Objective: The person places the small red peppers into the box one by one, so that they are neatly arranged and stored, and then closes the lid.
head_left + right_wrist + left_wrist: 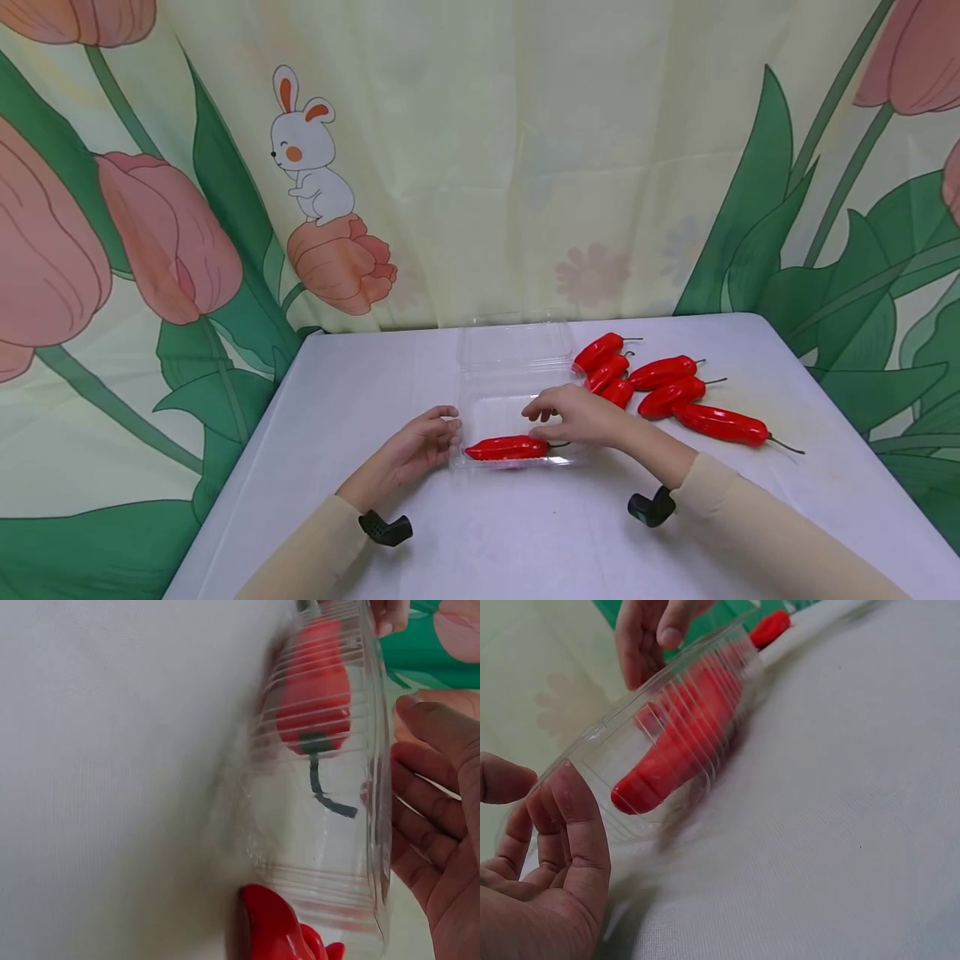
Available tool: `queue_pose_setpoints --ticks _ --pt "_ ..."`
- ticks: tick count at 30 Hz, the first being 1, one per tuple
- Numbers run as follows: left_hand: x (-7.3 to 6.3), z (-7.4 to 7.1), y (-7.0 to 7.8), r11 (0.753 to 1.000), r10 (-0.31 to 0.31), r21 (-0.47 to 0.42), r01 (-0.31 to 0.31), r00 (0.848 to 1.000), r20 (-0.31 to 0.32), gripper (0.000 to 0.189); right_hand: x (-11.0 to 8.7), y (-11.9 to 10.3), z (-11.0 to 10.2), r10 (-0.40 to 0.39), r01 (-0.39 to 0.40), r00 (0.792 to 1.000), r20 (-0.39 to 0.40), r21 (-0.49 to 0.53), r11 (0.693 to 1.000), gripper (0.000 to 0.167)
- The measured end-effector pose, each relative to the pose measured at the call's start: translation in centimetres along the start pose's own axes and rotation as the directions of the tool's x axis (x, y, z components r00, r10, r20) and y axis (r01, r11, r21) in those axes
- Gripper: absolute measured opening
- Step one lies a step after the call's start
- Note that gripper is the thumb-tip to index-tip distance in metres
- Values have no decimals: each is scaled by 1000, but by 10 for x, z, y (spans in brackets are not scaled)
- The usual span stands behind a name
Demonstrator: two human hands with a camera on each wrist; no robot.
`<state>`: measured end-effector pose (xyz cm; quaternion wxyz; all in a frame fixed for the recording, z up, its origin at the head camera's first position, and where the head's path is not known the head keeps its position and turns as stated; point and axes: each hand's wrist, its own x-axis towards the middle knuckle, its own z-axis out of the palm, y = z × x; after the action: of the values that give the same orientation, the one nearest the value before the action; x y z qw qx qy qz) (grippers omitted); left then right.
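A clear plastic clamshell box (495, 408) lies on the table with its lid (516, 343) tipped back. Inside, along the front wall, lies one red chili pepper (507, 448), its dark stem pointing right. My left hand (417, 447) is at the box's left side; in the left wrist view its thumb and fingertips (568, 776) pinch the rim. Above the box's right half, my right hand (573, 414) hovers with loosely bent fingers and nothing between them. The right wrist view shows the pepper (319, 690) through the ribbed box wall, with the right hand (442, 787) beside the rim.
Several more red chili peppers (720, 423) lie in a loose group right of the box, some close against its side. A white cloth covers the table (540, 533). Behind its far edge hangs a printed curtain (450, 167) with tulips and a rabbit.
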<state>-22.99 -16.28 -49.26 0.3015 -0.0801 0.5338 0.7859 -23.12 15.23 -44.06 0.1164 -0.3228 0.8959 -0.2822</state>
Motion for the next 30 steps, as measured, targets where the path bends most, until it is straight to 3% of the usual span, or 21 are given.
queue_pose_setpoints --ticks 11,30 --pt "3 0 -1 1000 -6 25 6 1000 9 35 -17 8 -14 23 -27 998 -65 -53 998 44" --pt "1 -3 -2 1000 5 30 -5 1000 -5 31 -43 21 -30 26 -34 986 -164 -43 998 40"
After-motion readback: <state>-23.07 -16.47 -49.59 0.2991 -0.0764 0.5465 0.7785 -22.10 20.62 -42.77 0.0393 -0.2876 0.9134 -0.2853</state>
